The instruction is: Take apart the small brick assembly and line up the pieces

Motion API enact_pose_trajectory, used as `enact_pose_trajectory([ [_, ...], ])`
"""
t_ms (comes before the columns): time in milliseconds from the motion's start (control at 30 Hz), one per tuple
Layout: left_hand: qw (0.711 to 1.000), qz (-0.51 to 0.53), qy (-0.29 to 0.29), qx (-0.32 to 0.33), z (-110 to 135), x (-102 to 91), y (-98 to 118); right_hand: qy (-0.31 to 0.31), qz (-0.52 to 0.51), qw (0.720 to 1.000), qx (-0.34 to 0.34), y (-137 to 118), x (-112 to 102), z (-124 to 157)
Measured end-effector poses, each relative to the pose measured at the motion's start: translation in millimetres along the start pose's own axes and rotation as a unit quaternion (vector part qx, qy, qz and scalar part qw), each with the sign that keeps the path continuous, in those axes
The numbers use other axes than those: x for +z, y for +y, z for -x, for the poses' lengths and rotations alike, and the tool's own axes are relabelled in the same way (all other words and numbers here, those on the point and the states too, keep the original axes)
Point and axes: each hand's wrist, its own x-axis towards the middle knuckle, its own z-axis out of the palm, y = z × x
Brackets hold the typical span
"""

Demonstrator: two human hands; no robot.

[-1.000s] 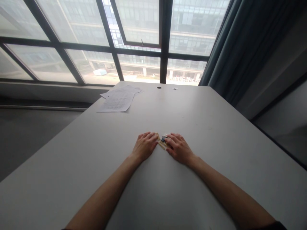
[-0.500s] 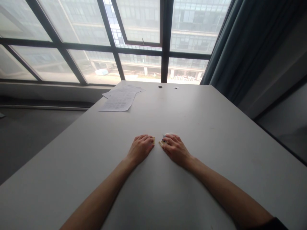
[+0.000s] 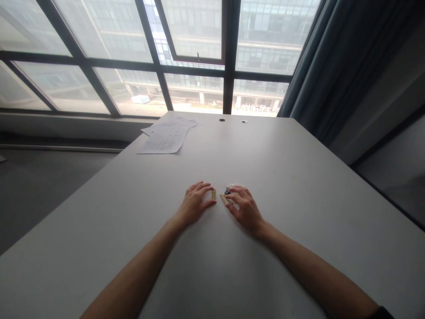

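Bricks [image 3: 222,199], small and tan, lie midway between the left and right edges of the white table [image 3: 232,155]. The left hand [image 3: 198,199] curves around one tan brick [image 3: 214,195], a finger and thumb at its two ends, likely to stop it sliding; I can't tell if it pinches. The right hand [image 3: 245,206] bends over the rest, maybe keeping them together; its grip is hidden. Papers [image 3: 164,137] lie near the far left corner. Windows [image 3: 195,31] stand past the far edge.
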Motion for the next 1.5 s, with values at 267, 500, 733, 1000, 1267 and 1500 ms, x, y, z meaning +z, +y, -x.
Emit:
enact_pose_trajectory([
  [267,0.953,0.302,0.018,0.022,26,0.5,47,-0.066,-0.556,0.757,0.339,-49,-3,-2],
  [500,0.972,0.209,0.086,0.064,33,-5.3,55,-0.020,-0.567,0.742,0.357,-59,1,0],
  [733,0.974,0.181,0.114,0.074,40,-9.5,62,-0.017,-0.566,0.747,0.348,-59,9,2],
  [1000,0.986,0.042,0.086,0.139,42,-15.1,53,-0.039,-0.452,0.838,0.302,-50,11,10],
  [1267,0.981,-0.146,-0.049,0.120,47,-15.2,26,-0.055,-0.010,0.997,0.053,-9,-11,-3],
  [1500,0.981,-0.139,-0.062,0.119,48,-13.9,23,-0.195,0.195,0.959,-0.061,21,-11,-32],
])
